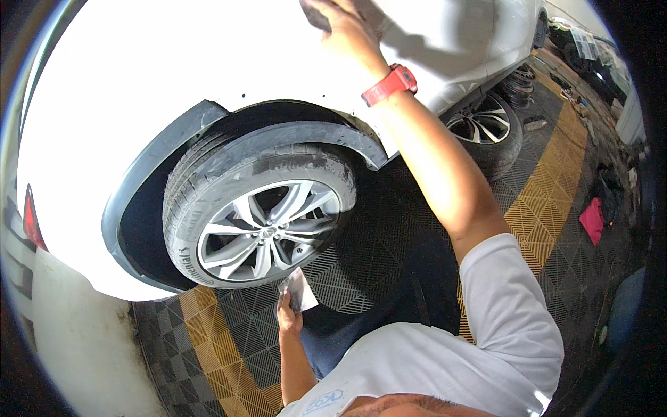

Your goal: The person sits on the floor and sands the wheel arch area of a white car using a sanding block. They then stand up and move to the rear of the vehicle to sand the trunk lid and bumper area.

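High on the white car body [167,48], my right hand [342,31] is closed on something dark [314,15] against the paint, too unclear to name. My left hand [289,313] grips a small pale sheet or packet [301,292] just below the silver-spoked wheel [271,233]. A grey wheel-arch trim [139,181] curves around the tyre, and a few small holes show in the bodywork above it.
Another wheel [486,135] lies at right beside stacked rims [517,89]. A pink cloth [593,219], dark items and scattered tools sit along the right. Grey and yellow grid tiles [542,201] cover the floor. A dark vehicle [601,76] stands at upper right.
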